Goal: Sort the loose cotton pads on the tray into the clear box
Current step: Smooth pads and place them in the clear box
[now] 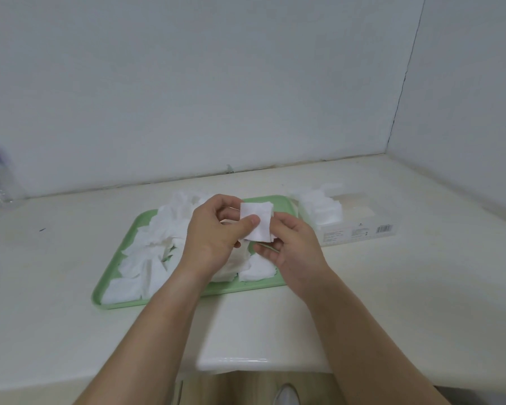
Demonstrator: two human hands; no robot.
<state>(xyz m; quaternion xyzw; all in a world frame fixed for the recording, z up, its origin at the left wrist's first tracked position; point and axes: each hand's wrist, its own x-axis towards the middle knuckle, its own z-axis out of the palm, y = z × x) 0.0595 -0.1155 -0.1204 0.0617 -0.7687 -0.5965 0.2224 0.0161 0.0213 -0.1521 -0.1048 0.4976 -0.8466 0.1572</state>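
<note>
Cotton pads (pixel 257 222) pinched between left hand (pixel 213 238) and right hand (pixel 292 247).

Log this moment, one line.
left hand: pinches pad stack | right hand: grips it | tray: loose pads | clear box: partly filled

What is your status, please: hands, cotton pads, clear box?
Left hand and right hand both pinch a stack of cotton pads over the green tray. Many loose pads on tray. Clear box right of tray, partly filled, unobstructed.
</note>
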